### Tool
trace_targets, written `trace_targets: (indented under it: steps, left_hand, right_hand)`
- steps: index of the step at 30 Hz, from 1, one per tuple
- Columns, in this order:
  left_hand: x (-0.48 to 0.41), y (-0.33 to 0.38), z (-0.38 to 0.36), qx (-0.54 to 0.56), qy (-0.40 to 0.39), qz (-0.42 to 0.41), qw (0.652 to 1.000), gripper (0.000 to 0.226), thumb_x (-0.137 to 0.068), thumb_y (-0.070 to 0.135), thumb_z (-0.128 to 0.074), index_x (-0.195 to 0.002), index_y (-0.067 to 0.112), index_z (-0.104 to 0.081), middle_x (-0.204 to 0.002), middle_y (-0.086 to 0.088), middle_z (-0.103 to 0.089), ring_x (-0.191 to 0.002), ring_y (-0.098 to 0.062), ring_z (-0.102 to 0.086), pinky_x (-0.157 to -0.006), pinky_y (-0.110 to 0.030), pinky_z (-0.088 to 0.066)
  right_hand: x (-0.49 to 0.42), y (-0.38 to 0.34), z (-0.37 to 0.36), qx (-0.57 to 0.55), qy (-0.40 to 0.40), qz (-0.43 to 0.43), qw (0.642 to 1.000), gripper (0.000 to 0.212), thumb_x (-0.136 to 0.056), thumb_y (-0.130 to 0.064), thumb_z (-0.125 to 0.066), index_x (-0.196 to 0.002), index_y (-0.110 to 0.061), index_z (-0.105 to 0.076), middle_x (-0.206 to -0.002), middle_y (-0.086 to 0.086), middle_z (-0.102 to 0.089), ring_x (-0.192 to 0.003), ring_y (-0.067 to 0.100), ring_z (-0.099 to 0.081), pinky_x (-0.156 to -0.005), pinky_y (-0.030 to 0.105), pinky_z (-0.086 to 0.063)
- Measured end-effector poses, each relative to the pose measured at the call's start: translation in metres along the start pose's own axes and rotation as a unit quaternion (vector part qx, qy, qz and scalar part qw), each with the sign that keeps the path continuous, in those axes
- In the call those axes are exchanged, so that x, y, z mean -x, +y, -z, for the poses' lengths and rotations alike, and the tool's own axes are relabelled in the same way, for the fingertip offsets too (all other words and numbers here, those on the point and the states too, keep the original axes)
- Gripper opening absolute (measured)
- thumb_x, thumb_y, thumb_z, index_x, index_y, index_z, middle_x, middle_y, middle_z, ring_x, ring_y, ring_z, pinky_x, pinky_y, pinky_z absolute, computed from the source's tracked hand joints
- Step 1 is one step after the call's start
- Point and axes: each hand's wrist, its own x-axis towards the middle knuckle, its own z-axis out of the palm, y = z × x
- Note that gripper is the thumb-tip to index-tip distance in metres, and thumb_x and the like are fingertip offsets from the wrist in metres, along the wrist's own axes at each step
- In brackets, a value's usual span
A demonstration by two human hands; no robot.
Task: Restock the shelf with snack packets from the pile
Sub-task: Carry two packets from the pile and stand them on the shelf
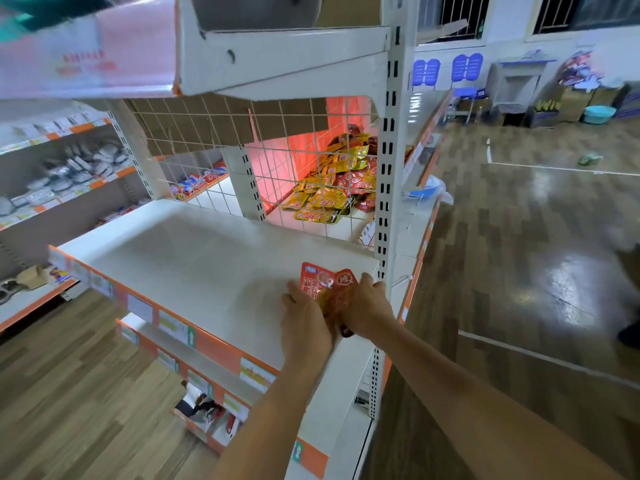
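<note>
Bright, even indoor light washed the white shelf (194, 258) with only faint shadow, white glare pooled on the glossy floor (568, 296), a red glow tinted the space behind the wire mesh (287, 157), the upper-left corner smeared into motion blur, and wide-angle distortion bowed the uprights (387, 174) towards the frame edges.

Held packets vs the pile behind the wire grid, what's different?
The held packets are few and red; the pile is large, yellow mixed with red. The held packets are gripped between the left hand and right hand at the near shelf; the pile lies loose behind the wire grid. Both are flat printed pouches.
</note>
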Motion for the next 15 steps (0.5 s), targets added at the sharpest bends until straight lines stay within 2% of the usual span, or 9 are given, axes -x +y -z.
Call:
trace_targets:
  steps: [2, 3, 5, 6, 9, 12, 14, 15]
  left_hand:
    - [0.007, 0.001, -0.005, 0.03, 0.0, -0.013, 0.999, 0.069, -0.083, 0.02, -0.069, -0.137, 0.003, -0.029, -0.124, -0.016, -0.046, -0.11, -0.037, -0.054, -0.086, -0.04, -0.045]
    - [0.01, 0.002, -0.008, 0.046, 0.007, -0.018, 0.999, 0.061, -0.084, 0.019, -0.067, -0.133, 0.004, -0.034, -0.122, -0.015, -0.048, -0.109, -0.035, -0.055, -0.083, -0.038, -0.045]
    - [0.017, 0.006, -0.012, 0.089, 0.022, -0.024, 0.996, 0.046, -0.089, 0.021, -0.063, -0.126, 0.007, -0.04, -0.118, -0.012, -0.054, -0.107, -0.031, -0.056, -0.077, -0.032, -0.042]
    - [0.021, 0.009, -0.015, 0.113, 0.023, -0.024, 0.993, 0.04, -0.092, 0.022, -0.06, -0.124, 0.008, -0.04, -0.117, -0.01, -0.056, -0.105, -0.029, -0.058, -0.076, -0.03, -0.042]
    - [0.033, 0.025, -0.022, 0.173, 0.012, -0.015, 0.985, 0.02, -0.099, 0.027, -0.049, -0.111, 0.015, -0.039, -0.106, -0.003, -0.056, -0.088, -0.02, -0.058, -0.078, -0.033, -0.05]
    - [0.047, 0.043, -0.033, 0.225, 0.002, -0.011, 0.974, 0.012, -0.099, 0.029, -0.048, -0.104, 0.02, -0.041, -0.096, 0.003, -0.055, -0.077, -0.011, -0.054, -0.069, -0.027, -0.048]
    - [0.058, 0.059, -0.039, 0.258, -0.011, -0.014, 0.966, 0.012, -0.098, 0.03, -0.049, -0.106, 0.021, -0.045, -0.095, 0.006, -0.056, -0.076, -0.004, -0.056, -0.062, -0.019, -0.044]
    - [0.064, 0.067, -0.043, 0.272, -0.02, -0.017, 0.962, 0.014, -0.098, 0.031, -0.05, -0.108, 0.022, -0.047, -0.097, 0.006, -0.057, -0.079, -0.004, -0.058, -0.064, -0.018, -0.045]
  right_hand:
    - [0.006, 0.008, 0.004, 0.009, 0.001, 0.015, 1.0, 0.037, -0.092, -0.018, -0.053, -0.126, -0.004, -0.044, -0.126, 0.017, -0.046, -0.11, 0.03, -0.054, -0.092, 0.037, -0.05]
    - [0.01, 0.015, 0.005, -0.003, 0.016, 0.022, 1.0, 0.028, -0.091, -0.018, -0.054, -0.116, -0.005, -0.053, -0.116, 0.015, -0.055, -0.101, 0.027, -0.06, -0.087, 0.036, -0.053]
    - [0.019, 0.03, 0.011, -0.085, 0.039, 0.022, 0.995, 0.009, -0.085, -0.014, -0.061, -0.093, -0.01, -0.059, -0.09, 0.008, -0.065, -0.081, 0.021, -0.066, -0.074, 0.037, -0.059]
    - [0.024, 0.038, 0.015, -0.137, 0.048, 0.016, 0.989, 0.01, -0.083, -0.012, -0.065, -0.088, -0.014, -0.057, -0.083, 0.003, -0.064, -0.077, 0.019, -0.066, -0.07, 0.037, -0.059]
    - [0.039, 0.062, 0.032, -0.28, 0.062, 0.003, 0.958, 0.023, -0.085, -0.014, -0.065, -0.104, -0.016, -0.052, -0.088, -0.004, -0.062, -0.08, 0.012, -0.064, -0.059, 0.025, -0.052]
    - [0.055, 0.085, 0.053, -0.378, 0.084, 0.011, 0.922, 0.023, -0.091, -0.019, -0.06, -0.112, -0.014, -0.052, -0.093, -0.006, -0.063, -0.081, 0.009, -0.065, -0.054, 0.014, -0.048]
    - [0.065, 0.101, 0.069, -0.408, 0.103, 0.001, 0.907, 0.021, -0.093, -0.019, -0.058, -0.113, -0.015, -0.052, -0.095, -0.006, -0.063, -0.083, 0.01, -0.065, -0.06, 0.017, -0.05]
    - [0.07, 0.109, 0.077, -0.418, 0.111, -0.002, 0.902, 0.02, -0.094, -0.019, -0.057, -0.113, -0.016, -0.053, -0.097, -0.004, -0.064, -0.085, 0.01, -0.065, -0.064, 0.021, -0.052]
